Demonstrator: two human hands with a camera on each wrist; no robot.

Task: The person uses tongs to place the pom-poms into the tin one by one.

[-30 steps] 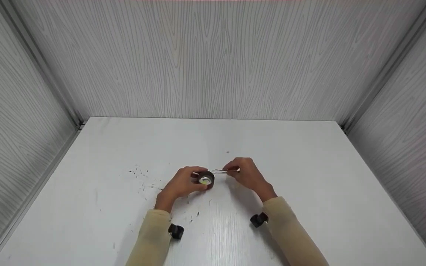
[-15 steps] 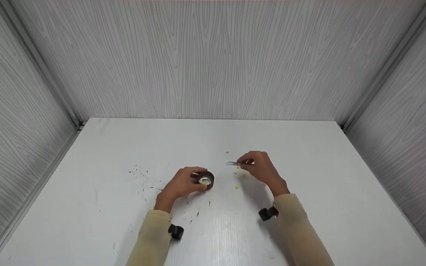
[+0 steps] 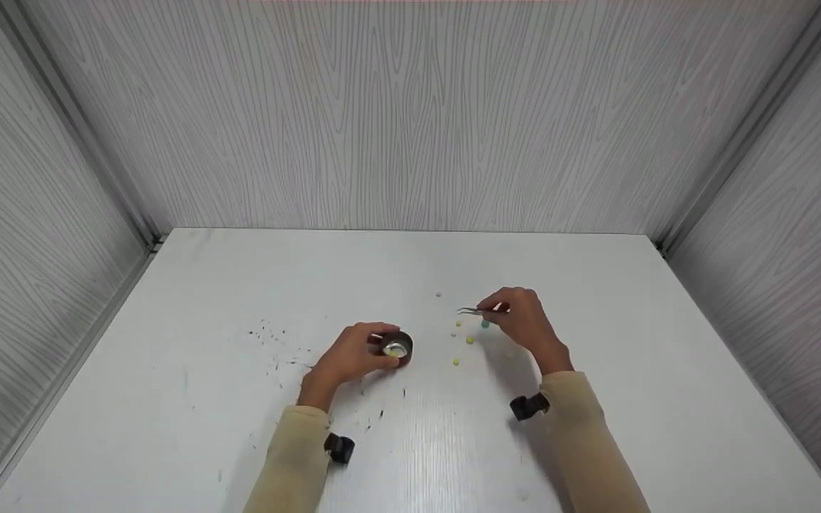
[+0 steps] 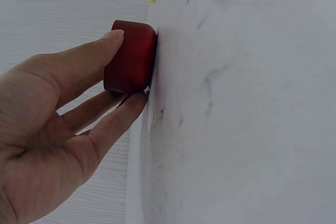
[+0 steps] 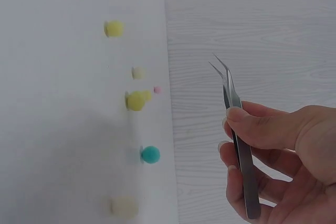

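Note:
My left hand (image 3: 357,350) grips a small dark red cup (image 4: 131,56) between thumb and fingers, low at the table top. In the head view the cup's inside looks silvery, with a bit of yellow-green at the bottom. My right hand (image 3: 522,317) pinches bent-tip metal tweezers (image 5: 239,140), their two points slightly apart with nothing between them. Below and near the tweezers lie small balls: a teal ball (image 5: 150,154), a yellow ball (image 5: 114,29), a pale ball (image 5: 137,72), a tiny pink ball (image 5: 157,89) and others.
The white table (image 3: 239,285) carries dark specks (image 3: 268,331) left of the cup and dark smudges (image 4: 210,82) near it. Wood-grained panels (image 3: 396,114) stand at the back and both sides. Each sleeve bears a black wrist camera (image 3: 529,407).
My right hand has drawn the tweezers away from the cup, to the right and slightly back, uncovering the small balls. My left hand and the cup have stayed in place.

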